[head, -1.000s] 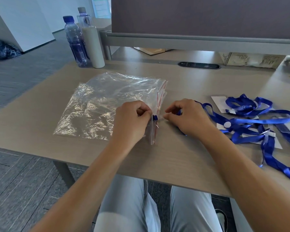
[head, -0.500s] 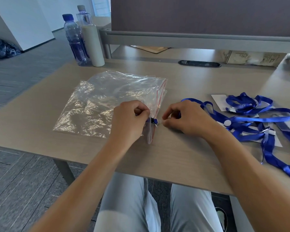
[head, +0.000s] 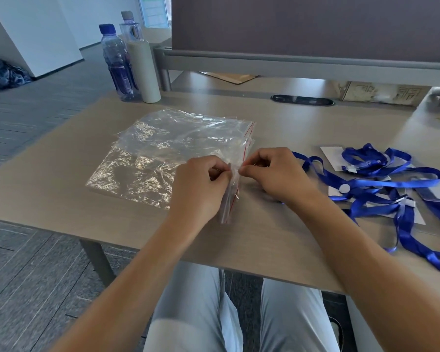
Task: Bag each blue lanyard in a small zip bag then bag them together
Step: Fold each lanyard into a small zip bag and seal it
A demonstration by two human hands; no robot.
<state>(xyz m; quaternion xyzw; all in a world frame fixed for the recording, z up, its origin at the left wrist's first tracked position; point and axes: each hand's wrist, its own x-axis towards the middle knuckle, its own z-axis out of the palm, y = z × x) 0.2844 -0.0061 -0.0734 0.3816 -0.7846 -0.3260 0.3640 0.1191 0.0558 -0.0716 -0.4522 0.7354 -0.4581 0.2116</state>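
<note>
Centrally, small clear zip bag with red seal line (head: 229, 196), crinkled, upright at wooden table (head: 277, 240) edge, pinched by closed left hand (head: 201, 186) and right hand (head: 272, 174); glossy blue ribbon lanyards (head: 391, 186) tangled rightward.

A small zip bag (head: 229, 199) of clear plastic with a red line along its mouth is standing nearly on edge on the counter (head: 264, 240), pinched at its top edge. Behind it and to the left, a larger clear zip bag (head: 163, 153), crinkled and shining, is lying flat with its red-lined mouth facing right. To the right, several blue lanyards (head: 391, 189) are lying in a loose tangle, their glossy ribbons looping over white cards (head: 332, 154).
</note>
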